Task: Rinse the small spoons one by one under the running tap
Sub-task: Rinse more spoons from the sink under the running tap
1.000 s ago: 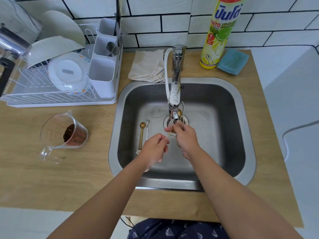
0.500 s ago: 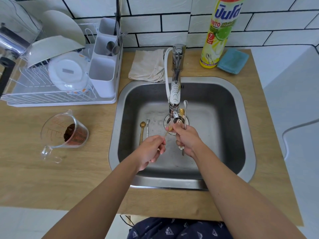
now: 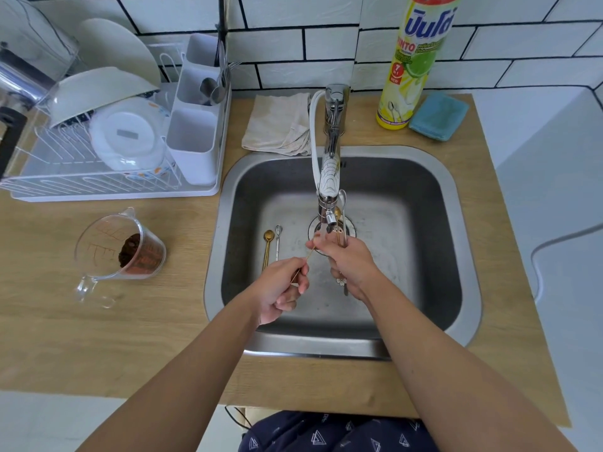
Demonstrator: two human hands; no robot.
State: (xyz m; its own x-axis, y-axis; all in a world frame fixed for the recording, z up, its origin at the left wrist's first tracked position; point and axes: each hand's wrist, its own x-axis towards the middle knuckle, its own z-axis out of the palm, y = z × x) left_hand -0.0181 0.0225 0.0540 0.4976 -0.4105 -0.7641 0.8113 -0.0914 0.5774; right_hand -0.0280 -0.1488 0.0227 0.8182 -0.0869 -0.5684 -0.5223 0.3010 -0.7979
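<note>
Left hand's fingers (image 3: 301,272) pinched on the thin gold handle of a small gold spoon (image 3: 303,264), bowl end pointing toward 1 o'clock under the chrome tap nozzle (image 3: 329,216) and hidden behind the right hand (image 3: 350,265). Right hand closed around a bundle of slim spoons (image 3: 342,203), bowls up at 12 o'clock, ends poking out below. Likely trouble: wet handles sliding loose, a spoon dropping onto the round drain strainer (image 3: 349,228) directly beneath. Two more spoons, a gold one (image 3: 267,246) and a silver one (image 3: 277,239), flat on the steel sink (image 3: 424,256) floor at 9 o'clock, easily mixed with rinsed ones. Splash onto the wooden worktop (image 3: 163,337) possible.
</note>
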